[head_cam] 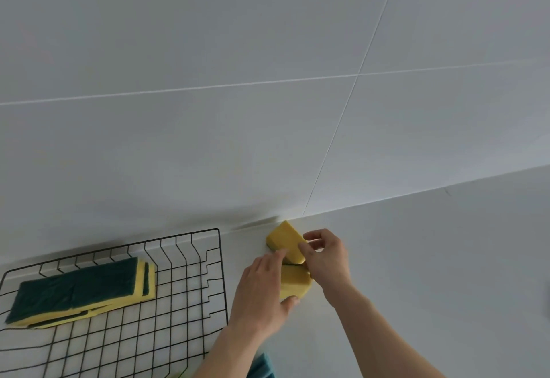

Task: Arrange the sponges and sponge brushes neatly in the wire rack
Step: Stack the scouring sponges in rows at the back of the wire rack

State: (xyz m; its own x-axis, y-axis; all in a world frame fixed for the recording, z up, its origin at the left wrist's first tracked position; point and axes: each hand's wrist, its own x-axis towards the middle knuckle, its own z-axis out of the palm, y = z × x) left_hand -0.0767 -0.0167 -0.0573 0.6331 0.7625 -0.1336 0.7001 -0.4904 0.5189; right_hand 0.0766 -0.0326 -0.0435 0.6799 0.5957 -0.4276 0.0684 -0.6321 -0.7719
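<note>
A black wire rack (214, 285) lies on the white counter at the lower left. Inside it, at the left, rests a stack of yellow sponges with dark green scouring tops (80, 291). To the right of the rack, close to the wall, two yellow sponges are in my hands. My left hand (262, 291) grips the nearer yellow sponge (294, 284) between thumb and fingers. My right hand (327, 255) pinches the farther yellow sponge (285, 237), which is tilted, with a thin green layer showing at its lower edge.
A white tiled wall (268, 94) rises directly behind the counter (431, 258). Something teal-blue (263, 367) shows at the bottom edge beneath my left forearm. The rack's right half holds nothing visible.
</note>
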